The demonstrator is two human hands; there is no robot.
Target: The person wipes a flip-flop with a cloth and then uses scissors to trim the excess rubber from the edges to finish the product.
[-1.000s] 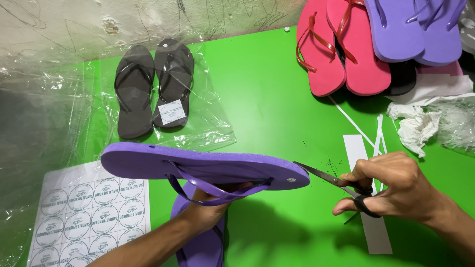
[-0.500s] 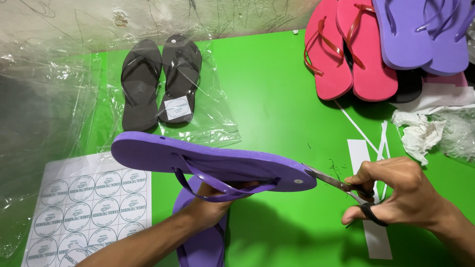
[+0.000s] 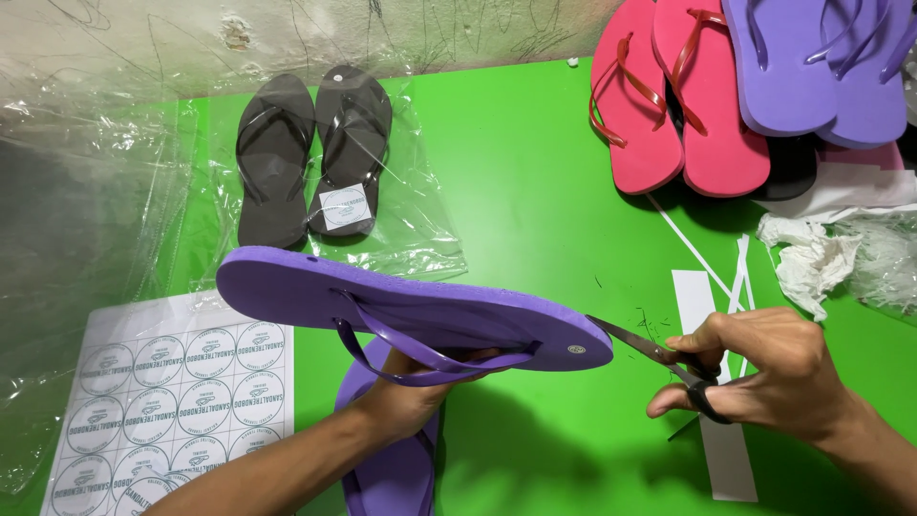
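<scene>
My left hand (image 3: 411, 397) holds a purple flip-flop (image 3: 401, 306) from below, sole side up and nearly level, with its straps hanging down over my fingers. A second purple flip-flop (image 3: 392, 473) lies flat on the green table (image 3: 516, 191) under that hand. My right hand (image 3: 764, 373) grips black-handled scissors (image 3: 659, 358). Their blades point left, and the tips touch the toe end of the raised flip-flop, near the round strap plug.
A pair of dark grey flip-flops (image 3: 310, 153) lies on clear plastic wrap at the back. Pink flip-flops (image 3: 678, 91) and purple flip-flops (image 3: 821, 62) are stacked at the back right. A sheet of round stickers (image 3: 177, 401) lies front left. White paper strips (image 3: 712, 315) and crumpled paper (image 3: 812, 258) sit right.
The raised flip-flop and both hands have shifted slightly right and down in view. The scissor blades stay at the toe end of the sole.
</scene>
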